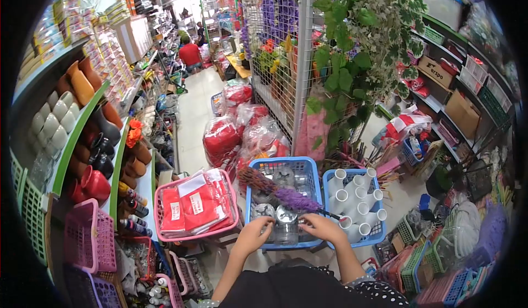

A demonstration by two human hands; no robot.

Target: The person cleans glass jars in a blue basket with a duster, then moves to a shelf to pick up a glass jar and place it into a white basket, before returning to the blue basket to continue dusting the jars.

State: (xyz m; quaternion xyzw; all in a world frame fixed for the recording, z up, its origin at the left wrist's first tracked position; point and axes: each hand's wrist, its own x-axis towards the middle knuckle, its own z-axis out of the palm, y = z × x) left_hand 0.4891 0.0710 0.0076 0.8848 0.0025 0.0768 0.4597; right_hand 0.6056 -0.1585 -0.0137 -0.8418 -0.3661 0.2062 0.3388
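Observation:
A clear glass jar (286, 225) stands at the near side of a blue plastic basket (314, 170), between my two hands. My left hand (256, 235) has its fingers curled at the jar's left side near the rim. At the right side, my right hand (323, 228) reaches in with fingertips bent against the jar. More clear glassware (264, 212) sits in the same basket, partly hidden. A bunch of purple artificial flowers (297, 199) lies slantwise across the basket, just beyond my fingers, its dark stem pointing right.
To the left is a pink basket (237, 220) of red packets. On the right, another blue basket (379, 236) holds several white vases (360, 193). Plastic-wrapped red bundles (221, 137) lie on the floor ahead. Shelves with pots (94, 182) line the left; hanging leaves (344, 82) cover a wire rack.

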